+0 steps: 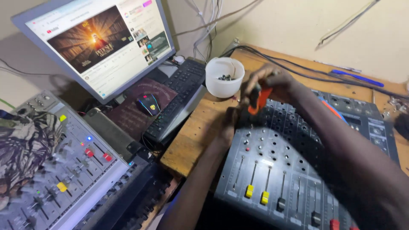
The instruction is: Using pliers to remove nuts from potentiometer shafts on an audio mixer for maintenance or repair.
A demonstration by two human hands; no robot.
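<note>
- Nearest us, the grey audio mixer [272, 170] is lying across the wooden desk's [191, 136] front edge, faders still fitted.
- Right hand [272, 83] is gripping an orange-handled screwdriver [258, 99] at the mixer's far edge.
- Left hand [228, 123] is steadying the panel; its grip is unclear.
- Screws are collecting in the white cup [224, 79]; disassembly seems partway.

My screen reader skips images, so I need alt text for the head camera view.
A person's right hand holds an orange-handled screwdriver upright over a grey audio mixer, left hand steadying its top edge. A white cup of screws stands beside a keyboard.
</note>
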